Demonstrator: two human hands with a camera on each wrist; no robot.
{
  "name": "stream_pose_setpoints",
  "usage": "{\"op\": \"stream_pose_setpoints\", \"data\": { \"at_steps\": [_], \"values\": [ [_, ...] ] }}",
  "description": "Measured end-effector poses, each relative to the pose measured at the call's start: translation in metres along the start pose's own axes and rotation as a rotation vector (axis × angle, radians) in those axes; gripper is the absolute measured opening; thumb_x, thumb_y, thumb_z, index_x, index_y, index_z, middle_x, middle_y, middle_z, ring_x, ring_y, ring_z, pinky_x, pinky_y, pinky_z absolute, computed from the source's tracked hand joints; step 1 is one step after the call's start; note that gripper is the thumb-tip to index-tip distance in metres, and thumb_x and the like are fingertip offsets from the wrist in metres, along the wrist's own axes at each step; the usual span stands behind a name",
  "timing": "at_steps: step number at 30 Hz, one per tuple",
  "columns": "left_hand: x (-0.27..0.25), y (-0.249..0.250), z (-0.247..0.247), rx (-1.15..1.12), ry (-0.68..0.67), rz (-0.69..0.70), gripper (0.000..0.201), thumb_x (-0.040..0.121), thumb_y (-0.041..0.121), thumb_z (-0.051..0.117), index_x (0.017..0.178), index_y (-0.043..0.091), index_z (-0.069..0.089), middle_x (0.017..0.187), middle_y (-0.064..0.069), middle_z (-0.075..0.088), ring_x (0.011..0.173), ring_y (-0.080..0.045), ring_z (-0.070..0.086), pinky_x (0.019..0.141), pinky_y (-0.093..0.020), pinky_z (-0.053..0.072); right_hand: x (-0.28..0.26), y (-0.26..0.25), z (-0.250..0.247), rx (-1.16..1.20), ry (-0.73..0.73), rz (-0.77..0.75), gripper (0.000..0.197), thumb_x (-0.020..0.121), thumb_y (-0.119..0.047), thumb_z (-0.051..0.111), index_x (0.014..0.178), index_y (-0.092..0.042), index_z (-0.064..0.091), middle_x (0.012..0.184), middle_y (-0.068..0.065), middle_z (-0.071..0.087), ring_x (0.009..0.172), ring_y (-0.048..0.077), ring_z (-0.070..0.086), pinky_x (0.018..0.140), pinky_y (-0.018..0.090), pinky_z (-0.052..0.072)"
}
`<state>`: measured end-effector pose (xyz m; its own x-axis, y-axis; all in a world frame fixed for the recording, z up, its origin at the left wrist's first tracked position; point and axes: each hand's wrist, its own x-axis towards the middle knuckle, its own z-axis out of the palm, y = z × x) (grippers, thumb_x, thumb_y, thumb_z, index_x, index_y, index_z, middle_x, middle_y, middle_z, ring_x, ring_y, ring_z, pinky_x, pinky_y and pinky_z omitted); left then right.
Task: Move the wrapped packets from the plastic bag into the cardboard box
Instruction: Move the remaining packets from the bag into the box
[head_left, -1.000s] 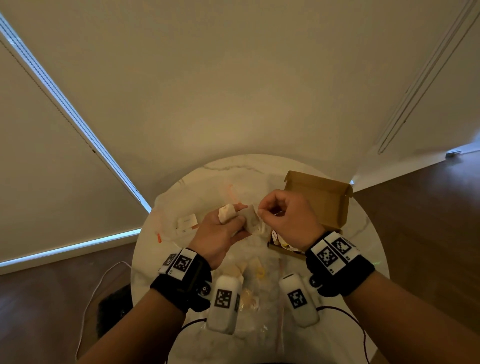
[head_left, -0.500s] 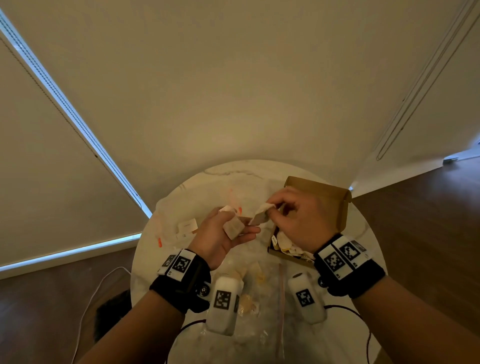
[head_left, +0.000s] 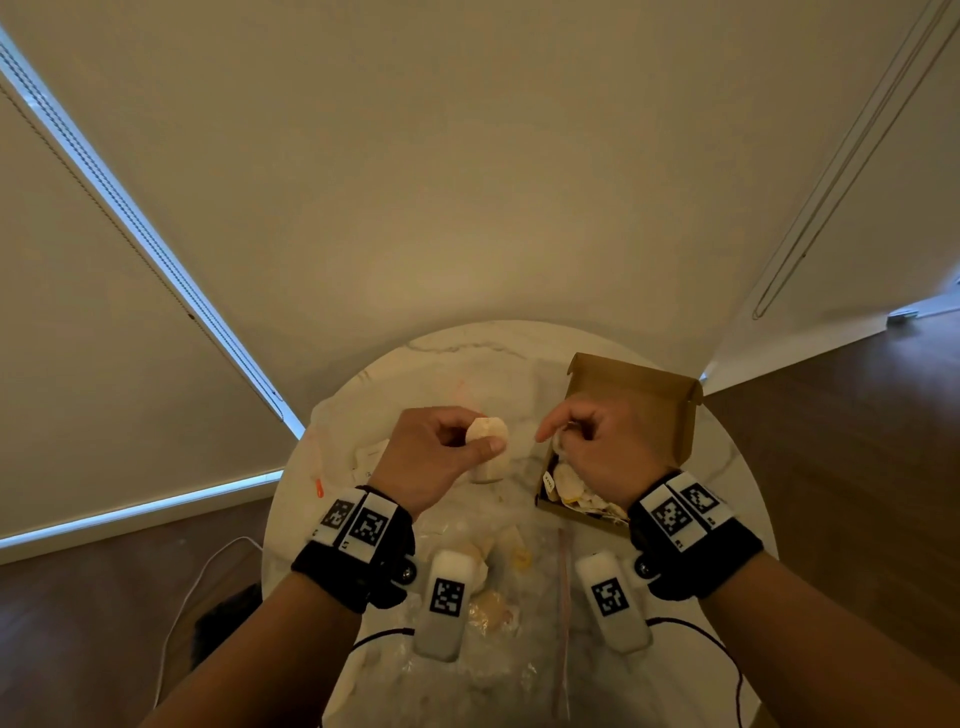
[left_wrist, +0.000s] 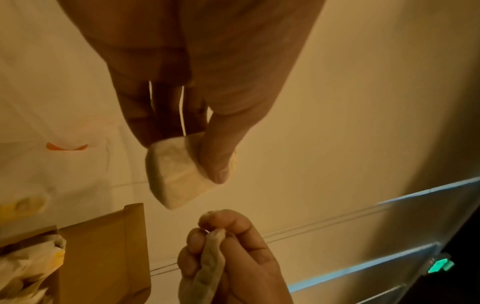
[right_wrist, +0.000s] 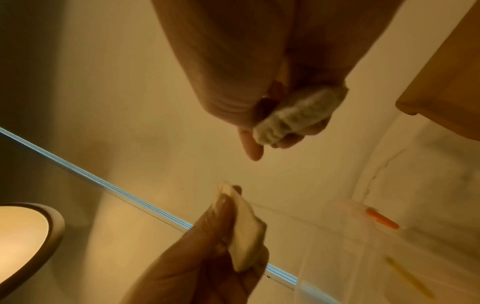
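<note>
My left hand (head_left: 475, 435) pinches a pale wrapped packet (head_left: 488, 434) between thumb and fingers above the middle of the table; the same packet (left_wrist: 176, 174) fills the left wrist view. My right hand (head_left: 563, 435) grips a second, greyish packet (right_wrist: 298, 115), also seen as the packet (left_wrist: 213, 259) from the left wrist, and holds it over the left end of the open cardboard box (head_left: 644, 410). Several wrapped packets (head_left: 571, 488) lie in the box. A clear plastic bag (head_left: 524, 639) lies near me on the table with packets (head_left: 491, 608) inside.
The round marble table (head_left: 467, 358) stands against pale window blinds. Another clear bag with an orange tab (head_left: 318, 487) lies at the table's left. The box lid (head_left: 654, 395) stands up behind my right hand. A white cable (head_left: 182, 597) runs across the wooden floor at left.
My hands were together at the table's middle with both packets. They have drawn apart: the right hand carried one packet right, over the box, and the left kept the other.
</note>
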<state>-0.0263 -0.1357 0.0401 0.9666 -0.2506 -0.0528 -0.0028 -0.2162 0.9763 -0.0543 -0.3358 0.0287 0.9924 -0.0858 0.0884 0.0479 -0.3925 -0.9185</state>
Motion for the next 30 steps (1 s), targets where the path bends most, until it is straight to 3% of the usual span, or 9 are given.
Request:
{"op": "stream_pose_setpoints", "data": {
  "at_steps": [3,5,7,9,12,15,17,21,30],
  "values": [
    [0.002,0.004,0.001,0.016,0.047,0.024,0.028,0.068,0.002,0.084,0.083,0.004,0.060,0.075,-0.013,0.069,0.064,-0.017,0.066,0.056,-0.027,0.055,-0.001,-0.005,0.002,0.051,-0.020,0.041,0.043,0.082,0.011,0.047,0.068,-0.018,0.075,0.072,-0.011,0.069,0.062,0.034,0.054,0.057,0.031,0.043],
    [0.003,0.004,0.001,-0.001,0.067,0.041,0.036,0.065,0.000,0.086,0.077,0.005,0.052,0.074,-0.020,0.065,0.063,-0.021,0.066,0.053,-0.029,0.054,-0.002,-0.011,0.002,0.139,-0.045,0.073,0.039,0.082,0.011,0.045,0.076,-0.012,0.076,0.078,0.007,0.070,0.055,0.020,0.053,0.054,0.024,0.042],
    [0.003,0.005,0.001,-0.027,0.061,0.049,0.033,0.064,-0.002,0.086,0.073,0.004,0.054,0.074,-0.019,0.064,0.064,-0.021,0.067,0.052,-0.029,0.053,-0.003,-0.013,0.003,0.148,-0.100,0.065,0.034,0.085,0.011,0.046,0.089,-0.008,0.075,0.077,0.007,0.067,0.045,0.004,0.046,0.046,0.014,0.036],
    [0.002,0.009,0.002,-0.037,0.053,0.058,0.024,0.064,-0.003,0.085,0.071,0.005,0.064,0.076,-0.014,0.067,0.062,-0.018,0.067,0.053,-0.026,0.052,-0.003,-0.007,0.006,0.104,-0.189,0.037,0.031,0.085,0.007,0.053,0.100,-0.013,0.072,0.068,0.004,0.062,0.043,0.003,0.041,0.044,0.015,0.034],
    [0.002,0.015,0.001,-0.065,0.032,0.084,0.015,0.069,-0.002,0.082,0.075,0.008,0.073,0.075,-0.001,0.073,0.062,-0.014,0.068,0.056,-0.024,0.053,-0.003,0.005,0.013,0.007,-0.303,0.005,0.031,0.085,-0.007,0.065,0.110,-0.025,0.069,0.064,0.022,0.055,0.051,0.016,0.041,0.049,0.022,0.035],
    [0.003,0.017,-0.003,-0.007,-0.020,0.133,0.013,0.079,-0.001,0.075,0.083,0.011,0.075,0.072,0.011,0.072,0.068,-0.009,0.067,0.062,-0.022,0.054,-0.003,0.007,0.022,0.033,-0.313,-0.029,0.025,0.085,-0.014,0.071,0.105,-0.029,0.071,0.052,-0.001,0.049,0.048,0.012,0.037,0.049,0.025,0.034],
    [0.005,0.018,-0.007,0.047,-0.045,0.162,0.018,0.079,-0.001,0.074,0.083,0.017,0.075,0.072,0.015,0.071,0.071,-0.006,0.067,0.067,-0.019,0.053,-0.002,0.007,0.025,0.091,-0.282,-0.038,0.015,0.085,-0.013,0.072,0.096,-0.022,0.074,0.049,-0.010,0.050,0.045,0.008,0.035,0.048,0.024,0.032],
    [0.009,0.016,-0.015,0.093,-0.060,0.188,0.023,0.077,-0.003,0.075,0.077,0.020,0.073,0.077,0.011,0.073,0.075,-0.006,0.069,0.070,-0.017,0.052,0.001,0.003,0.019,0.173,-0.257,-0.037,0.007,0.086,-0.006,0.069,0.088,-0.005,0.075,0.070,0.006,0.073,0.052,0.001,0.055,0.057,0.014,0.043],
    [0.012,0.001,-0.024,0.053,-0.056,0.146,0.021,0.069,-0.006,0.080,0.069,0.015,0.075,0.077,-0.005,0.075,0.077,-0.021,0.072,0.075,-0.027,0.057,0.007,-0.001,0.000,0.201,-0.151,-0.007,0.009,0.091,-0.008,0.063,0.088,-0.007,0.072,0.068,0.009,0.071,0.061,0.010,0.064,0.065,0.017,0.051]
  ]
}}
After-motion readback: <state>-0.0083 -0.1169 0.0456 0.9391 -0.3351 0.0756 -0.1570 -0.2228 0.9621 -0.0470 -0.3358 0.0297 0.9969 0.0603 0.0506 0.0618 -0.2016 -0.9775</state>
